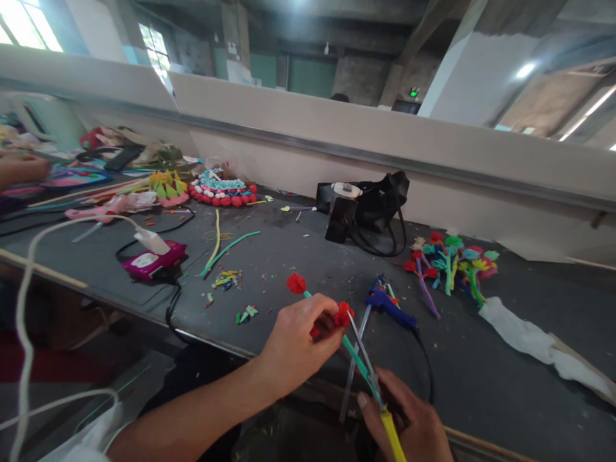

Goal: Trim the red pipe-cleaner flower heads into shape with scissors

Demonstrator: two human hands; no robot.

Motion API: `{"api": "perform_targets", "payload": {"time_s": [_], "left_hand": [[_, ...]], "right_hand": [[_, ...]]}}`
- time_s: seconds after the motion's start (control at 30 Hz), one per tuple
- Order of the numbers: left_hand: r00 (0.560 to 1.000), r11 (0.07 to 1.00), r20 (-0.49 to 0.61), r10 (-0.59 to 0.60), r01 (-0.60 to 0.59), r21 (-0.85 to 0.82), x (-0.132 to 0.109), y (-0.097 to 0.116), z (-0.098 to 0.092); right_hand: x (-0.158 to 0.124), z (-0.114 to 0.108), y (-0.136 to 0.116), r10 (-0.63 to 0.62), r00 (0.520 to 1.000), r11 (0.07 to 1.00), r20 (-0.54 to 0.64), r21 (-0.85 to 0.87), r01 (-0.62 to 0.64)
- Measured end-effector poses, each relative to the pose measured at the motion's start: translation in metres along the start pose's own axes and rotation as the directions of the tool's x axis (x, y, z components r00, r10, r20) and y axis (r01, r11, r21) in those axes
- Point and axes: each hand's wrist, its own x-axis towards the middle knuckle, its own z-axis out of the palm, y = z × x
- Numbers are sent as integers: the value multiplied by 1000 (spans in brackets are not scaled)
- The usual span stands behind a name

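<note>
My left hand (301,340) pinches a red fluffy flower (343,314) on a green stem (353,353). A second red flower (296,283) sticks out beyond my fingers on the far side. My right hand (404,417) is closed around scissors (389,430) with yellow handles, and their metal tips reach up to the red flower. The green stem runs down beside the blades to my right fingers. Just beyond my right hand, a blue glue gun (392,308) lies on the dark table (289,256).
Colourful flowers (452,256) lie at the right beside white wrapping (520,333). A black bag (380,205) and phone (341,219) stand at the back. Left are a magenta power strip (154,262), cut scraps (227,280) and another person's hand (22,168).
</note>
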Motion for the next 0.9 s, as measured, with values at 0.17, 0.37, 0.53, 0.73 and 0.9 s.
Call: {"api": "perform_targets", "payload": {"time_s": [0.17,0.37,0.53,0.73,0.9], "left_hand": [[998,998,23,-50,51,-33,1,1,0],[995,991,42,-93,96,-90,3,3,0],[999,1000,28,-16,16,-4,0,2,0],[992,981,12,125,-125,148,-2,0,-1],[978,951,11,207,-204,230,-2,1,-1]], "right_hand": [[-3,2,-4,133,990,983,44,120,-137],[-6,6,-9,207,975,954,77,206,-218],[0,-1,-9,118,988,987,103,96,-128],[-3,4,-15,132,991,990,-18,60,-131],[-10,12,-19,198,977,976,-84,104,-189]]}}
